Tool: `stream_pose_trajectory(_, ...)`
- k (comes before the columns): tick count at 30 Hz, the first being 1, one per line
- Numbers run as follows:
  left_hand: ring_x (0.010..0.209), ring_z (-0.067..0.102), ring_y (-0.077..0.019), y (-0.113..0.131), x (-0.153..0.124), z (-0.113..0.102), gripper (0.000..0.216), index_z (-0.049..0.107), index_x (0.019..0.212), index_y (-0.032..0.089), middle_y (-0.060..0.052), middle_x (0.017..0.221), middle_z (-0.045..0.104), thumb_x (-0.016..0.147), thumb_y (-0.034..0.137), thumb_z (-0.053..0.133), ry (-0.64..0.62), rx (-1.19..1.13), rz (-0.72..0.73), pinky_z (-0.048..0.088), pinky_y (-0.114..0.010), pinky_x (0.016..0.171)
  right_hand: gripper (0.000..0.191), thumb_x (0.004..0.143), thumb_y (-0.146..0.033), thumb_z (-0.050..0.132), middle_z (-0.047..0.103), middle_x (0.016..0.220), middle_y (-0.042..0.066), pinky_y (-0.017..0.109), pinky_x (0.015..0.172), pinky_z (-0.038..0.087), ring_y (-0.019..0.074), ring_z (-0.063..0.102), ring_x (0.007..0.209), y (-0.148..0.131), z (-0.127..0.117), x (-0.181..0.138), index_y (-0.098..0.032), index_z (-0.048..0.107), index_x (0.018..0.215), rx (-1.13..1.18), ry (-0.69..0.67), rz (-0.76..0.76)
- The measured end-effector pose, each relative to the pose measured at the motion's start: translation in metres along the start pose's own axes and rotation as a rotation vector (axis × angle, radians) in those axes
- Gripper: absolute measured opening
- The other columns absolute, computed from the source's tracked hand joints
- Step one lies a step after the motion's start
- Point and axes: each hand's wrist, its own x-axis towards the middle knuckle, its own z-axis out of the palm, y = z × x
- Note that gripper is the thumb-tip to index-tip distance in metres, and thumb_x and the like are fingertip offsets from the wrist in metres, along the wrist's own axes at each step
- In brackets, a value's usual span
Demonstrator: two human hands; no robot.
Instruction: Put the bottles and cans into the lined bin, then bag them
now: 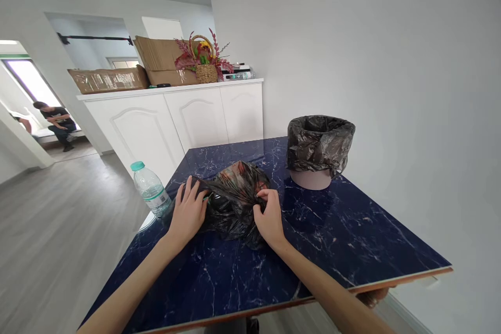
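A black plastic trash bag (230, 216) lies bunched on the dark blue marbled table (219, 276); reddish and pale contents show dimly through its thin film. My right hand (270, 216) pinches gathered plastic on the bag's right side. On the left, my left hand (190, 211) has its fingers stretched out and apart, touching the bag's edge. A fold of plastic runs from those fingertips toward my right hand. What lies under the left fingers is hidden. Inside the bag, the contents are too covered to name.
A pale bin (311, 180) lined with a black bag stands at the table's back right. A water bottle (151, 188) with a green cap stands at the left edge. Behind are a white cabinet (203, 115), cardboard boxes (111, 79) and a flower basket (206, 73). A person (58, 120) sits far left.
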Motion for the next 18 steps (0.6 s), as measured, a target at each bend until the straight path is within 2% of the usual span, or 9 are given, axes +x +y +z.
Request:
stream_pose_trajectory(6,0.164,0.025,-0.0484,-0.006,0.007,0.014,0.041,0.079,0.111,0.014,-0.025,0.162,0.053,0.103,0.05,0.062,-0.089,0.023,-0.013,0.027,-0.07,0.13,0.019,0.089,-0.013,0.051,0.053,0.108,0.007,0.042,0.09,0.053,0.0248,0.058,0.102,0.001,0.001,0.001,-0.025,0.051,0.104,0.012,0.029,-0.045)
stream_pose_trajectory(11,0.163,0.027,-0.0499,-0.009,0.008,0.016,0.032,0.077,0.101,0.014,-0.026,0.157,0.058,0.099,0.045,0.069,-0.129,-0.029,-0.007,0.031,-0.07,0.129,0.02,0.088,-0.012,0.05,0.052,0.107,0.007,0.042,0.092,0.052,0.0244,0.058,0.102,0.001,0.001,0.003,-0.025,0.05,0.103,0.007,0.033,-0.05)
stream_pose_trajectory(14,0.164,0.027,-0.0467,-0.007,0.012,-0.001,0.031,0.073,0.104,0.015,-0.024,0.155,0.06,0.103,0.044,0.064,-0.083,-0.074,0.019,0.033,-0.067,0.13,0.019,0.088,-0.012,0.05,0.051,0.107,0.007,0.042,0.093,0.051,0.0247,0.057,0.103,0.0,0.0,0.003,-0.025,0.049,0.102,0.006,0.021,-0.036)
stream_pose_trajectory(18,0.164,0.03,-0.0403,0.002,0.023,-0.044,0.037,0.07,0.113,0.017,-0.019,0.147,0.068,0.108,0.05,0.055,0.046,-0.154,0.075,0.031,-0.065,0.132,0.018,0.088,-0.013,0.049,0.051,0.107,0.007,0.042,0.092,0.051,0.025,0.057,0.102,0.0,0.0,0.004,-0.025,0.048,0.101,0.0,0.004,-0.034)
